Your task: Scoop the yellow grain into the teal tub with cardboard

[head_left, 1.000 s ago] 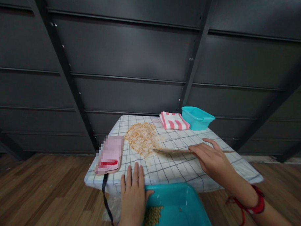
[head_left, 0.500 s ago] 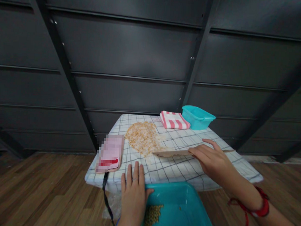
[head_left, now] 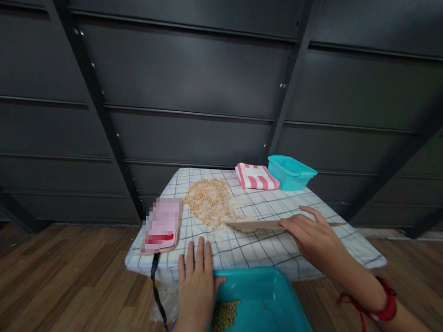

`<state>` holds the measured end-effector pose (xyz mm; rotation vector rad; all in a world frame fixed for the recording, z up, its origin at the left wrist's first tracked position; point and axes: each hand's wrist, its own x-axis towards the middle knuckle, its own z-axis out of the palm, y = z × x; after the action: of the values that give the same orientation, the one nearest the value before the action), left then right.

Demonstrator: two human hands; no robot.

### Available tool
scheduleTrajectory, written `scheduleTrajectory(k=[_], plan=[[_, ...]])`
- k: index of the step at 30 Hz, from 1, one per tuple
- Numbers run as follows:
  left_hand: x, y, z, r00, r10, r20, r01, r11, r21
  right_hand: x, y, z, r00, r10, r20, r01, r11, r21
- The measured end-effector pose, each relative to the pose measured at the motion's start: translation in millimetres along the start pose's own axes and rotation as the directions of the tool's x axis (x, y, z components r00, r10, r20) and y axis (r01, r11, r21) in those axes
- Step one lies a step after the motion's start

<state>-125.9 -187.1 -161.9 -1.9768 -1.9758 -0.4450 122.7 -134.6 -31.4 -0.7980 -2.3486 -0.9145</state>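
My right hand point(head_left: 309, 234) is closed on a long flat strip of cardboard point(head_left: 257, 225) that lies low along the table. The strip's left end touches the lower right edge of a spread of pale yellow beans mixed with white grains point(head_left: 209, 202). My left hand point(head_left: 197, 286) lies flat, fingers outstretched, at the table's front edge, its thumb by the rim of a large teal basin point(head_left: 268, 274). Inside that basin, at the left, sits a small heap of greenish beans point(head_left: 224, 317).
A pink phone point(head_left: 165, 222) with a black strap point(head_left: 157, 289) lies on the checked tablecloth point(head_left: 225, 258) at the left. At the back right are a folded pink-and-white striped towel point(head_left: 257, 177) and a small turquoise basket point(head_left: 292, 175). A dark panelled wall point(head_left: 196, 68) stands behind.
My right hand and the cardboard strip have shifted very slightly to the right. My left hand, the beans and the basin have not visibly moved.
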Motion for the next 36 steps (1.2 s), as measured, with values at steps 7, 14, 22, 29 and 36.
scheduleTrajectory(k=[7, 14, 22, 29, 36], plan=[[0.5, -0.6, -1.1, 1.000, -0.002, 0.003, 0.002, 1.000, 0.000, 0.7, 2.5, -0.7, 0.999, 0.027, -0.021, -0.027, 0.999, 0.030], [0.1, -2.0, -1.8, 1.000, 0.024, 0.004, -0.024, 1.000, 0.005, -1.8, 5.7, 9.3, 1.000, 0.014, 0.002, -0.014, 1.000, 0.002], [2.3, 1.1, -6.2, 1.000, -0.006, 0.018, 0.006, 1.000, -0.003, -2.6, -2.9, -7.3, 1.000, 0.023, 0.012, -0.024, 0.999, 0.033], [1.6, -0.2, -6.1, 1.000, -0.001, 0.016, 0.001, 1.000, -0.006, 0.9, 3.4, 3.7, 1.000, 0.002, -0.008, -0.002, 1.000, -0.020], [1.0, -0.5, -1.0, 1.000, 0.009, -0.001, -0.009, 1.000, 0.000, -3.5, -4.8, -4.8, 0.997, 0.026, 0.069, -0.028, 0.999, 0.034]])
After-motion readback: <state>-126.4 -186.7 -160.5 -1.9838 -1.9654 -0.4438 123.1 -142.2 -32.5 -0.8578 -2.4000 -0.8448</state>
